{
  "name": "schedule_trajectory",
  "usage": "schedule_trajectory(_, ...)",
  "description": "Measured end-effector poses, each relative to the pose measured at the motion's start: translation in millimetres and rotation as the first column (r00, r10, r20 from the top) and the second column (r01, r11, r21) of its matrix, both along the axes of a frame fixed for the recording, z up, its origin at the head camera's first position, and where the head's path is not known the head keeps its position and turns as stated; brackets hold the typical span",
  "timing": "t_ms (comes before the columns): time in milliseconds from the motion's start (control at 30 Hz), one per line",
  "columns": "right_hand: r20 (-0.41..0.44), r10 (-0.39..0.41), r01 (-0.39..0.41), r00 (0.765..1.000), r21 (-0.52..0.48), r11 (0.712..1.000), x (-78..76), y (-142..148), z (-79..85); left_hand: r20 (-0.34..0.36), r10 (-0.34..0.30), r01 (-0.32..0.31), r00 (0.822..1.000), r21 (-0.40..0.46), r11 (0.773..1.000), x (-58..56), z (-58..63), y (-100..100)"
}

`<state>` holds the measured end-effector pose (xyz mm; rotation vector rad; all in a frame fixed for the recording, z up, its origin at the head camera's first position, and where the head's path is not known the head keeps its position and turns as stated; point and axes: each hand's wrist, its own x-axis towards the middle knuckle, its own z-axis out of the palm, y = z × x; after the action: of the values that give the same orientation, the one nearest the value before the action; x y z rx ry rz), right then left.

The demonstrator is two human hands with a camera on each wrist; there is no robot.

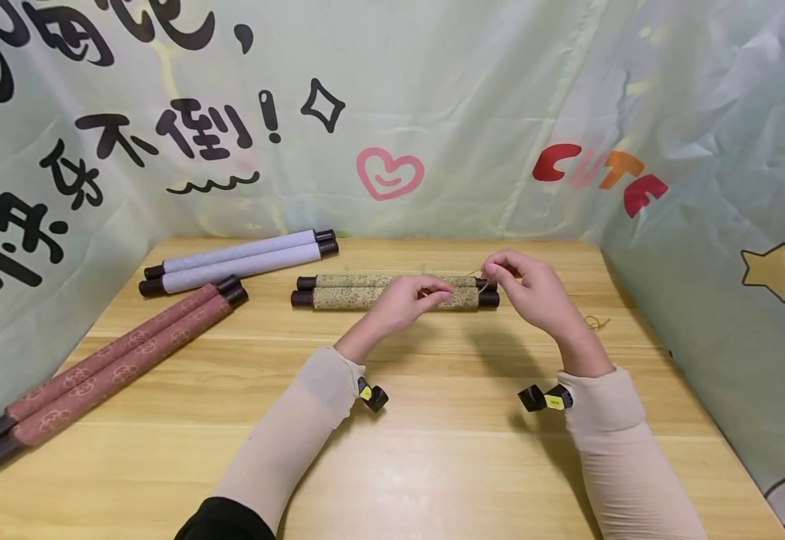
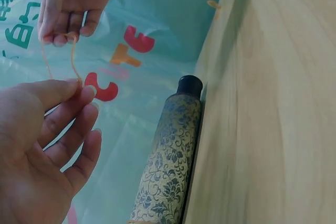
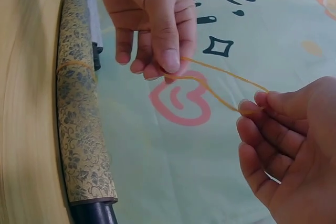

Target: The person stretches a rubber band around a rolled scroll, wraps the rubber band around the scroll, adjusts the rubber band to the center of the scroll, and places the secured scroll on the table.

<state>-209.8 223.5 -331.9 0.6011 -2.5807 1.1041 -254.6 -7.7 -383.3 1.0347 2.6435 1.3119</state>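
Observation:
My left hand (image 1: pixel 407 301) and right hand (image 1: pixel 529 291) face each other above the right part of a gold-green patterned scroll (image 1: pixel 348 299). Thumb and fingertips of each hand pinch one end of a thin yellow rubber band (image 3: pixel 226 74), drawn out as a loop between them. The scroll lies sideways on the table, rolled from both ends into two parallel rolls with dark rod ends. In the right wrist view, another rubber band (image 3: pixel 76 63) runs round the scroll, farther along from the near dark end.
A lilac scroll (image 1: pixel 244 270) lies at the back left, and a dark red floral scroll (image 1: pixel 122 367) slants along the table's left side. More yellow rubber band (image 1: pixel 595 323) lies right of my right hand. Printed cloth walls (image 1: pixel 473 150) stand around the wooden table (image 1: pixel 433 465).

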Motion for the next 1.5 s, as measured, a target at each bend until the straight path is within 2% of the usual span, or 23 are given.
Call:
schedule_trajectory(200,0.056,0.022,-0.018,0.998,-0.082,0.996,2.0,5,4.6,0.014,0.039,-0.040,0.999,0.017,0.999,-2.6,1.2,-5)
schedule_trajectory(400,0.042,0.035,-0.028,0.999,-0.160,0.987,3.6,11,9.2,0.010,0.074,-0.074,0.997,0.010,0.997,-6.5,2.9,-11)
schedule_trajectory(500,0.030,0.097,-0.086,0.995,-0.251,0.964,4.2,12,10.4,0.010,0.050,-0.050,0.999,-0.021,0.999,-8.9,2.3,-12)
schedule_trajectory(600,0.012,0.159,-0.145,0.987,-0.354,0.924,3.6,14,10.2,0.011,0.030,-0.030,0.999,-0.061,0.998,-11.4,1.6,-14)
schedule_trajectory(667,-0.003,0.176,-0.162,0.984,-0.407,0.899,3.7,15,10.3,0.012,0.035,-0.034,0.999,-0.076,0.997,-13.6,0.4,-16)
schedule_trajectory(733,-0.022,0.164,-0.157,0.986,-0.434,0.887,4.2,16,10.5,0.012,0.049,-0.048,0.999,-0.078,0.996,-15.4,0.0,-18)
schedule_trajectory(833,-0.064,0.100,-0.116,0.993,-0.361,0.925,4.1,16,10.1,0.020,0.053,-0.052,0.998,-0.054,0.997,-17.6,0.5,-23)
schedule_trajectory(933,-0.105,0.034,-0.055,0.994,-0.212,0.976,3.1,12,8.2,0.039,0.025,-0.025,0.999,-0.011,1.000,-16.1,4.5,-25)
schedule_trajectory(1000,-0.118,0.011,-0.028,0.993,-0.146,0.989,2.9,9,7.0,0.051,0.006,-0.007,0.999,0.021,1.000,-13.8,7.9,-25)
schedule_trajectory(1100,-0.105,-0.002,-0.012,0.995,-0.131,0.991,2.7,5,5.9,0.086,-0.016,0.010,0.996,0.076,0.997,-9.9,11.8,-25)
schedule_trajectory(1267,-0.037,0.011,-0.018,0.999,-0.190,0.982,3.9,0,4.4,0.146,-0.054,0.037,0.988,0.114,0.993,-7.3,12.2,-24)
schedule_trajectory(1500,0.000,0.091,-0.088,0.996,-0.242,0.966,4.9,-8,3.1,0.125,-0.088,0.074,0.988,0.112,0.991,-4.8,12.9,-19)
